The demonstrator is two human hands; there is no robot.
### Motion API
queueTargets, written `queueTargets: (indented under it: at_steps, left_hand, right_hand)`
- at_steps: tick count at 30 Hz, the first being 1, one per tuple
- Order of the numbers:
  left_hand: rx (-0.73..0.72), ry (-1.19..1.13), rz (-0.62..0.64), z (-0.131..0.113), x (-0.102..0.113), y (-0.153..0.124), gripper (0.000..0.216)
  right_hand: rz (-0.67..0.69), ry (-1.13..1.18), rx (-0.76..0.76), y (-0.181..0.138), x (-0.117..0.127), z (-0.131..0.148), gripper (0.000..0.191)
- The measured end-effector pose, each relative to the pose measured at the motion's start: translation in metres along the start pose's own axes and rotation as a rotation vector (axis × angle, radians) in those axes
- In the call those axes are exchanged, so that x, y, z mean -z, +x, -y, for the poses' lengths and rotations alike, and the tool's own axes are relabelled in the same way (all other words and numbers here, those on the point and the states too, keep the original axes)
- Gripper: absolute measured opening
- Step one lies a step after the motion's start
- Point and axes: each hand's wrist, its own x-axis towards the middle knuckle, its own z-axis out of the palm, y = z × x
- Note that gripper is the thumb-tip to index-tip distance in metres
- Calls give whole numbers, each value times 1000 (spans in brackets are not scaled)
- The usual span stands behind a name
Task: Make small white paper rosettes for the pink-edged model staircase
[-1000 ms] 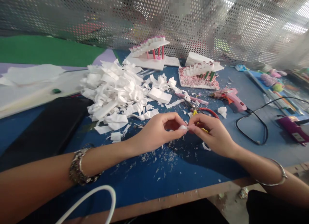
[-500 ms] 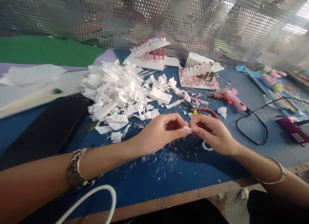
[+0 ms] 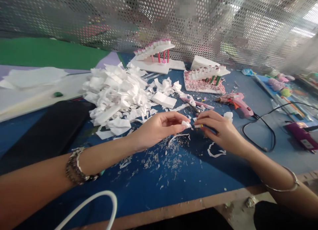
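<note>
My left hand [image 3: 155, 128] hovers over the blue table [image 3: 174, 177] and pinches a small white foam piece [image 3: 185, 124] between thumb and fingertips. My right hand [image 3: 218, 130] sits just to its right, fingers drawn together on a thin white sliver [image 3: 198, 125] near scissors with yellow and red handles that lie mostly hidden under the hand. The two hands are slightly apart. A curled white foam strip [image 3: 215, 153] lies on the table below the right hand, and fine white crumbs are scattered below both hands.
A big heap of white foam scraps [image 3: 119, 94] lies at centre left, with a white foam block [image 3: 164, 99] beside it. Two foam models [image 3: 154, 56] [image 3: 205, 78] stand at the back. A pink glue gun [image 3: 238, 102] with black cord [image 3: 263, 130] lies right. A black sheet [image 3: 47, 130] lies left.
The hands have drawn slightly apart and moved a little farther from me. The view has shifted, so a curled strip and more crumbs show on the table.
</note>
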Motion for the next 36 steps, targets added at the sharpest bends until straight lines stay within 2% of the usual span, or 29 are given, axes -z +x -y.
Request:
queueTargets:
  at_steps: [6, 10, 14, 21, 26, 36]
  left_hand:
    - [-269, 517, 60, 10, 1, 0, 17]
    - [-325, 709, 125, 18, 0, 1, 19]
    - [-319, 745, 114, 20, -2, 1, 23]
    - [-284, 667, 111, 23, -5, 0, 22]
    - [-287, 753, 32, 24, -7, 2, 31]
    - [-308, 826, -71, 24, -5, 5, 18]
  right_hand:
    - [-21, -34, 8, 0, -2, 1, 16]
    - [-38, -53, -5, -1, -3, 1, 15]
    - [-97, -60, -51, -1, -2, 2, 20]
    - [-61, -35, -50, -1, -2, 2, 18]
    - [-87, -43, -43, -1, -3, 6, 18]
    - [134, -86, 108, 0, -17, 7, 33]
